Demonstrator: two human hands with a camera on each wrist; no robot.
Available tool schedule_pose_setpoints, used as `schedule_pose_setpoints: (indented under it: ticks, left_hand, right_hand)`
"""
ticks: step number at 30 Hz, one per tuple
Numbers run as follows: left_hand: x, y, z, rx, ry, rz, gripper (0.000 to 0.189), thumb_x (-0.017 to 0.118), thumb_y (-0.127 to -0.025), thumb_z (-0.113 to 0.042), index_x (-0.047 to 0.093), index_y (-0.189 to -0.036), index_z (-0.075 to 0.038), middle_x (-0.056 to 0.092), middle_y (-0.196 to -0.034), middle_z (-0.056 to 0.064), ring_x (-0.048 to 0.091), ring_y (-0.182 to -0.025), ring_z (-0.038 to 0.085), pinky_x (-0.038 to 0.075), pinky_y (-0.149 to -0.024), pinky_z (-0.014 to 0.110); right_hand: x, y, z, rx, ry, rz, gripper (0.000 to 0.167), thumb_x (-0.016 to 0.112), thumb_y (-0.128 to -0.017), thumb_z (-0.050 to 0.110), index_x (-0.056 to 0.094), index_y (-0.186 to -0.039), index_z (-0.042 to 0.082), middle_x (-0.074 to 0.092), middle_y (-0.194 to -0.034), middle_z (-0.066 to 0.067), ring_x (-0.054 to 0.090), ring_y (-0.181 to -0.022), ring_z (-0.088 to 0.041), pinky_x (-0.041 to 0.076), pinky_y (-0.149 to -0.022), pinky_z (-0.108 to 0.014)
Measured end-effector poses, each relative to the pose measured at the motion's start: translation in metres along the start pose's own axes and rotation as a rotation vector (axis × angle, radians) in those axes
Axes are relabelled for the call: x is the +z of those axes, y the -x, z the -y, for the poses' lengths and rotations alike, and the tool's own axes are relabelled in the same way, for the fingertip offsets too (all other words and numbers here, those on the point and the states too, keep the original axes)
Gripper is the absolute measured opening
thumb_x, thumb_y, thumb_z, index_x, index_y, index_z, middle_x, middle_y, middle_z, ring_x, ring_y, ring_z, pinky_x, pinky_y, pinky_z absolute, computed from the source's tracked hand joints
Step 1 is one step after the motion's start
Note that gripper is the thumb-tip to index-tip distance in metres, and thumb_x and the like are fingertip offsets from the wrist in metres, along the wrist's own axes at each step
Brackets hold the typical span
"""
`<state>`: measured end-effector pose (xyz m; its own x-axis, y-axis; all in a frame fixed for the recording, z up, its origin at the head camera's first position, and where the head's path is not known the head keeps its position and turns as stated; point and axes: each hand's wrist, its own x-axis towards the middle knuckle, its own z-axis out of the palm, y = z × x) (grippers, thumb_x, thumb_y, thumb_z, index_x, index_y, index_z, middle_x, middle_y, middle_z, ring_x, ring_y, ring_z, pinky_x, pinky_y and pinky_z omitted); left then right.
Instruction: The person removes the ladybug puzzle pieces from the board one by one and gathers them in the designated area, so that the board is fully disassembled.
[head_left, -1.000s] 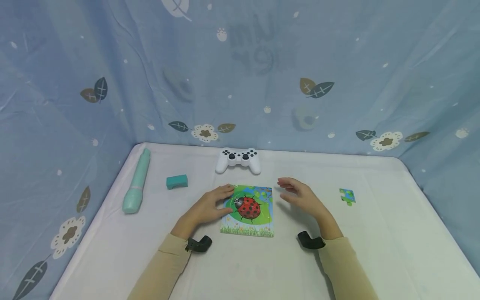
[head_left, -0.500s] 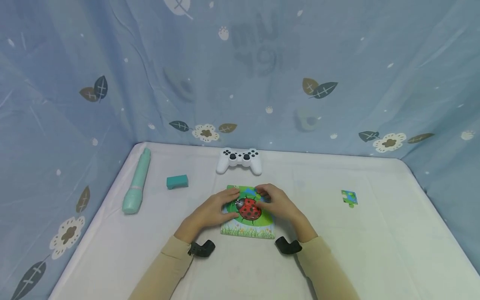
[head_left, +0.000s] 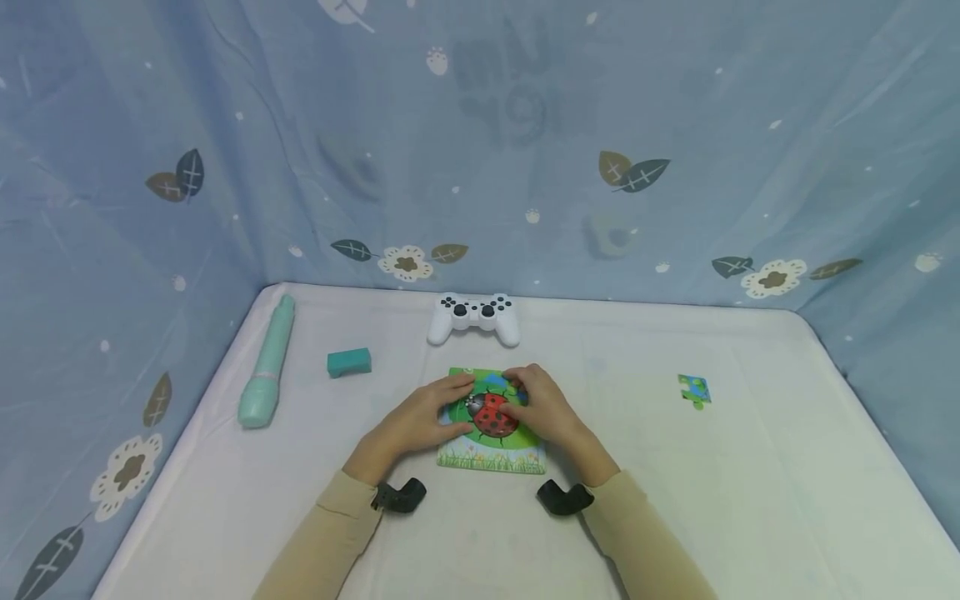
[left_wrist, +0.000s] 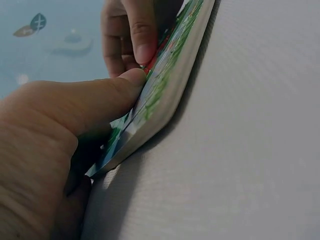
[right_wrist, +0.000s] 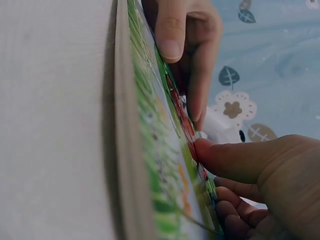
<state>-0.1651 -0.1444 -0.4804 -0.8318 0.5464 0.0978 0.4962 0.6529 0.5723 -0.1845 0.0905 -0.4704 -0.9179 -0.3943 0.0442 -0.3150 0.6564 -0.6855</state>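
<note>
A square jigsaw puzzle point(head_left: 491, 457) with a ladybug picture lies flat on the white-covered table. My left hand point(head_left: 420, 419) rests at its left side, with thumb and fingertips on the picture. From the right, my right hand point(head_left: 551, 412) reaches over the upper right part, thumb on the ladybug and bent fingertips touching near the top edge. In the right wrist view, the right thumb point(right_wrist: 235, 155) presses on the puzzle surface. The left thumb point(left_wrist: 112, 95) lies on the board in the left wrist view. Part of the puzzle's right side is hidden under the right hand.
One loose blue-green puzzle piece point(head_left: 694, 391) lies to the right. Behind the puzzle sits a white game controller point(head_left: 474, 318). A teal block point(head_left: 348, 362) and a mint microphone-shaped object point(head_left: 267, 367) lie on the left. Blue patterned cloth point(head_left: 480, 167) encloses the table's back and sides.
My right hand has moved left from beside the puzzle onto its upper right part. The left hand stays at the left side, and the loose piece has not moved.
</note>
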Motion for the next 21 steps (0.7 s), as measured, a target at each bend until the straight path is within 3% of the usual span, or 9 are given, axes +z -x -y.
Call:
schedule_pose_setpoints:
  ticks: [9, 14, 21]
  left_hand:
    - [0.0001, -0.0014, 0.0004, -0.007, 0.008, -0.002, 0.066, 0.071, -0.083, -0.038, 0.050, -0.137, -0.006, 0.043, -0.148, 0.005, 0.038, -0.137, 0.025, 0.035, -0.113, 0.040]
    - [0.0011, -0.0012, 0.0004, -0.012, 0.001, 0.000, 0.067, 0.071, -0.084, -0.039, 0.049, -0.138, -0.006, 0.043, -0.148, 0.005, 0.038, -0.137, 0.025, 0.035, -0.113, 0.040]
    - [0.0000, -0.0001, -0.0008, -0.023, -0.002, -0.003, 0.068, 0.070, -0.083, -0.041, 0.049, -0.139, -0.007, 0.042, -0.148, 0.004, 0.037, -0.138, 0.024, 0.035, -0.113, 0.040]
  right_hand:
    - [-0.0004, -0.0028, 0.0001, 0.010, -0.048, 0.005, 0.045, 0.074, -0.081, 0.013, 0.056, -0.121, 0.001, 0.051, -0.099, -0.007, 0.047, -0.090, -0.018, 0.046, -0.081, -0.034]
    - [0.0008, -0.0029, -0.0001, 0.027, -0.086, 0.006, 0.046, 0.074, -0.081, 0.011, 0.053, -0.120, 0.002, 0.049, -0.108, -0.010, 0.047, -0.094, -0.020, 0.046, -0.085, -0.036]
    - [0.0022, -0.0030, 0.0003, 0.050, -0.127, -0.015, 0.043, 0.074, -0.080, 0.008, 0.053, -0.117, 0.005, 0.057, -0.107, -0.008, 0.053, -0.096, -0.022, 0.048, -0.087, -0.038]
